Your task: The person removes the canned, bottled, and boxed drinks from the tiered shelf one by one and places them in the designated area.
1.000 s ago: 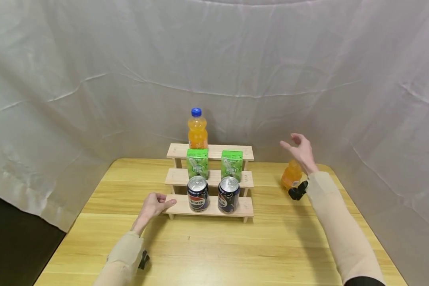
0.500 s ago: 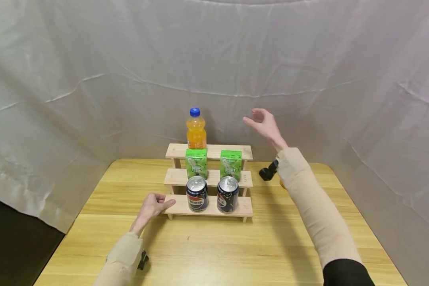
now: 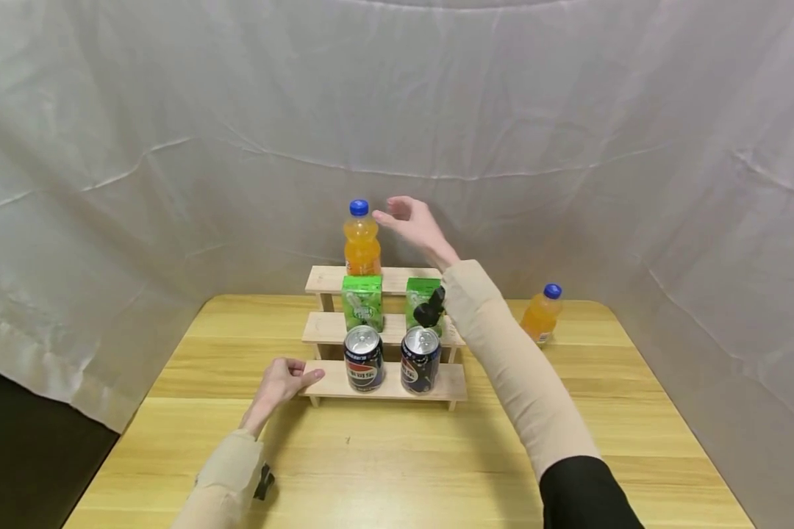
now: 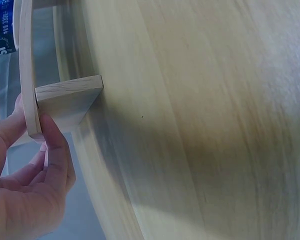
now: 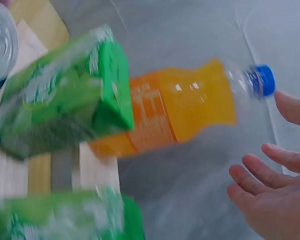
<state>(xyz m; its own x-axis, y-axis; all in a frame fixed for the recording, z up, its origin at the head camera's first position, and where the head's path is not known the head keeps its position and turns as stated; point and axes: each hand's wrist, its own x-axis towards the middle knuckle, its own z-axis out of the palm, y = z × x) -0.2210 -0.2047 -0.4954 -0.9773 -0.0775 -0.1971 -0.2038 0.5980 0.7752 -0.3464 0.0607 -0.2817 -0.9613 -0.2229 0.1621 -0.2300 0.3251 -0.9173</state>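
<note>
A three-tier wooden display stand (image 3: 331, 376) stands on the table. My left hand (image 3: 281, 380) pinches the left end of its lowest board (image 4: 28, 75), thumb on one face and fingers on the other. On the top board an orange soda bottle (image 3: 362, 250) with a blue cap stands upright at the left. My right hand (image 3: 418, 224) is just right of its cap, fingers spread and holding nothing; the right wrist view shows the fingertips close to the cap. Two green drink cartons (image 3: 362, 301) are on the middle board, the right one partly hidden by my wrist camera.
Two dark Pepsi cans (image 3: 364, 358) occupy the lowest board. A second orange soda bottle (image 3: 541, 317) leans at a tilt on the table to the right. Grey cloth (image 3: 476, 110) hangs behind and along both sides.
My right hand has travelled left from above the bottle on the table, across the stand, to the bottle on the top board. The left hand has kept its grip on the stand.
</note>
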